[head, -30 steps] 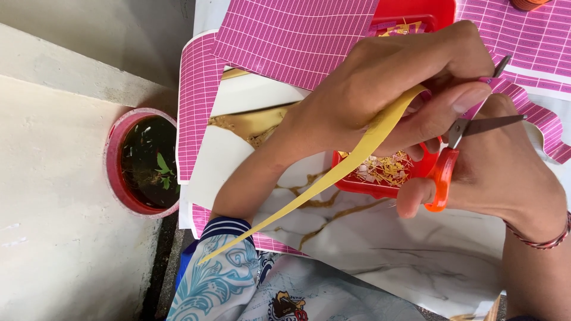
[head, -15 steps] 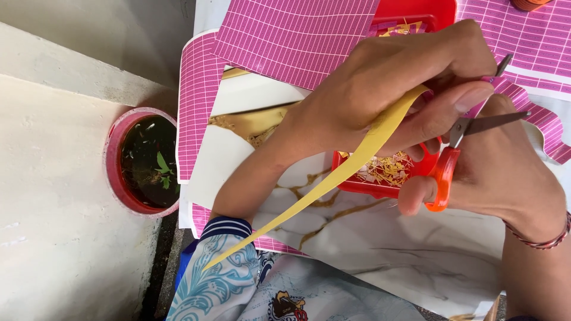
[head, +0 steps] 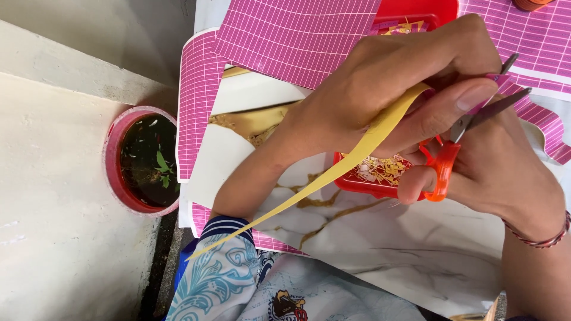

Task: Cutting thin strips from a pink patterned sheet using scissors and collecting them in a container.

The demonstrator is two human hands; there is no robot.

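My left hand [head: 392, 89] pinches the upper end of a long yellow paper strip [head: 333, 175], which hangs down to the lower left over my forearm. My right hand [head: 499, 172] holds small scissors with orange handles [head: 443, 169]; their grey blades [head: 493, 107] point up to the right, just beside my left thumb and a bit of pink paper. Under both hands sits a red tray [head: 357, 178] holding small yellow paper snippets [head: 383, 169].
Pink gridded sheets [head: 297, 35] lie across a marble-patterned white and gold surface [head: 380, 249]. A round pink tub [head: 143, 160] with dark water and leaves sits on the floor at the left beside a pale concrete step [head: 53, 178].
The yellow strip's free end has swung slightly lower and left. Both hands have stayed in nearly the same place.
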